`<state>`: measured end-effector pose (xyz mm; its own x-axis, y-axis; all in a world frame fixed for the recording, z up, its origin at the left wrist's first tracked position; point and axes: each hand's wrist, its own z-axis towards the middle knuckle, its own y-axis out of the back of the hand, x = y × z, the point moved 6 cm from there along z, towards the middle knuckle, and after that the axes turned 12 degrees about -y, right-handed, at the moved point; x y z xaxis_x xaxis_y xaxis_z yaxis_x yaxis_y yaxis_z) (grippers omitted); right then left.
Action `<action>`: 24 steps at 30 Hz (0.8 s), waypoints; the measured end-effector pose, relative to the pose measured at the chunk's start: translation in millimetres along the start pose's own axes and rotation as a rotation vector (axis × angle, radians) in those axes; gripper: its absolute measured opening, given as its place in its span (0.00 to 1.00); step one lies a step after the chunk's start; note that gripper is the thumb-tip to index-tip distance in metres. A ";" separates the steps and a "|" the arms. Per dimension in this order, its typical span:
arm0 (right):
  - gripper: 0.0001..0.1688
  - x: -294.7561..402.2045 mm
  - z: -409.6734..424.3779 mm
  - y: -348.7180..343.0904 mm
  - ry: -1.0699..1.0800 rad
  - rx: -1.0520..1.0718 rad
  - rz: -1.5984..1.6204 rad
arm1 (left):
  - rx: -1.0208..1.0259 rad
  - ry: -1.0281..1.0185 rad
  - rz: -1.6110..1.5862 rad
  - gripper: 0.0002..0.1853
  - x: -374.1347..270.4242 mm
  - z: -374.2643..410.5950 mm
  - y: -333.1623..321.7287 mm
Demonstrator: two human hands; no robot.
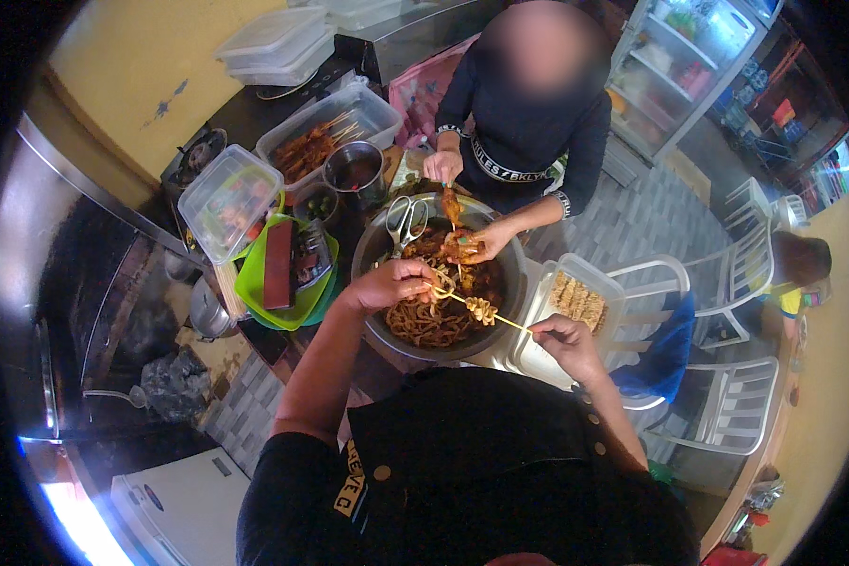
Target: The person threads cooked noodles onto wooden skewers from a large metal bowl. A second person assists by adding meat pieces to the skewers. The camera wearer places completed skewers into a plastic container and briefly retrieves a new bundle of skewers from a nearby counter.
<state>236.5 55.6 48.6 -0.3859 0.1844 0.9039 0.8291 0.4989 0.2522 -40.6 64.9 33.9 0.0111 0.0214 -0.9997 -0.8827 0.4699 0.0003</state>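
My right hand [569,345] pinches the bare end of a bamboo skewer [515,326]. A folded bunch of brown strips, which look like intestine, [481,311] is threaded midway along it. At the skewer's other end, my left hand [400,283] holds a loose looped strip [441,284] with its fingertips. Both hands are over a large round basin [522,283]. Loose marinated strips [424,327] fill its near side, with darker sauced pieces of meat behind them. Scissors [405,221] rest at the basin's far left, handles up.
Across the basin a person's hands [475,244] hold another skewer with sauced meat [451,205]. Filled skewers lie in a clear tub [581,301] at right and a plastic container [378,117] at back left. Green trays [255,297], a pot [354,170] and a lidded box [228,201] crowd the left.
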 end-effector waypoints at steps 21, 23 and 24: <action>0.07 21.2 -4.2 12.7 0.168 -0.188 -0.257 | -0.153 0.070 0.389 0.11 1.4 -7.7 8.1; 0.07 24.2 -5.5 12.2 0.172 -0.208 -0.285 | -0.165 0.028 0.431 0.11 1.7 -8.1 8.9; 0.07 25.7 -5.9 12.1 0.170 -0.218 -0.293 | -0.166 0.047 0.421 0.11 2.0 -8.4 8.9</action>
<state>239.0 61.3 76.9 -0.5619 -0.0908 0.8222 0.7671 0.3149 0.5590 -52.4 61.8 31.7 -0.3828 0.1386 -0.9134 -0.8691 0.2813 0.4069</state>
